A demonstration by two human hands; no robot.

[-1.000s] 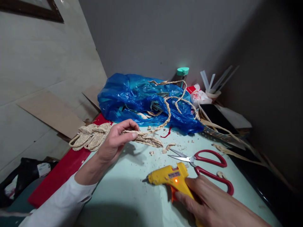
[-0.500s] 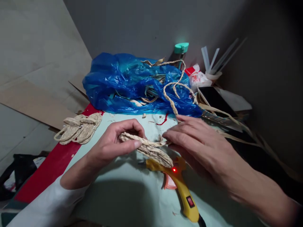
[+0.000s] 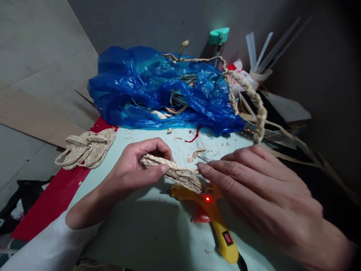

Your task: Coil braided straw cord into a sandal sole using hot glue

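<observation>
My left hand (image 3: 134, 169) is closed around one end of a braided straw piece (image 3: 180, 175), held just above the pale green table (image 3: 152, 233). My right hand (image 3: 254, 188) has its fingers stretched together, the tips touching the piece's other end. A long braided straw cord (image 3: 258, 103) rises from under my right hand and loops back over the blue plastic bag (image 3: 158, 90). Below the piece lies a yellow glue gun (image 3: 214, 222), its red light on, free of both hands.
A coiled straw bundle (image 3: 87, 148) lies at the table's left edge on a red strip (image 3: 50, 207). At the back right stand a green-capped bottle (image 3: 217, 39), a cup of glue sticks (image 3: 261, 56) and a dark tablet (image 3: 276, 109). Straw scraps litter the table.
My right hand let go of the glue gun, which now lies on the table, and moved to the braided piece. The cord lifted over my right hand. The view dropped.
</observation>
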